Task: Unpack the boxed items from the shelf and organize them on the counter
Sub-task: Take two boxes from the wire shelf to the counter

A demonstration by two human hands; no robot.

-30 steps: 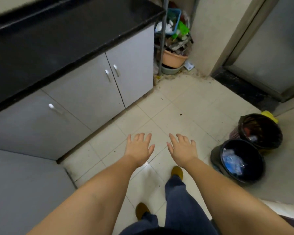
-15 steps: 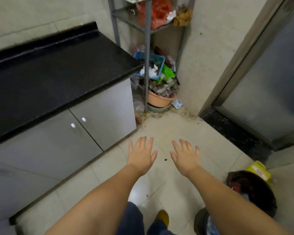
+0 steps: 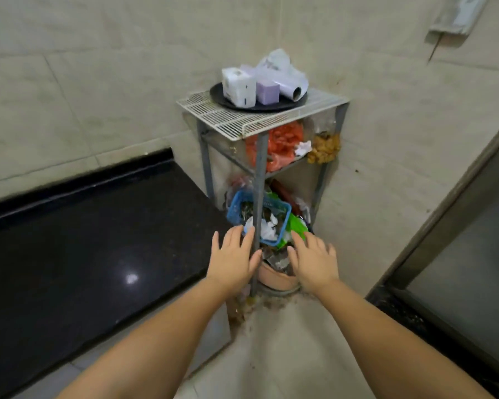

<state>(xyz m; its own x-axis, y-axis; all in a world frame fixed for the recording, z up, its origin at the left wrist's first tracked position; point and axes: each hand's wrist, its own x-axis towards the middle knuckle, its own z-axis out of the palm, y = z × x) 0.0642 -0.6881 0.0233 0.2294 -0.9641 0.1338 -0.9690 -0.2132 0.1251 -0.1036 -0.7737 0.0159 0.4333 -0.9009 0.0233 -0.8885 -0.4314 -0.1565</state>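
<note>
Black counter (image 3: 84, 254) beside metal shelf (image 3: 260, 116)

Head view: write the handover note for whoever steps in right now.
Left hand: open, empty, raised toward the rack.
Right hand: open, empty, same.
Boxes: white box and purple box sit on the black tray on the rack's top shelf, beside a white roll.
Counter: bare where visible.
Done: nothing unpacked.
Left: take the boxes down, unpack them, arrange the contents on the counter.
</note>
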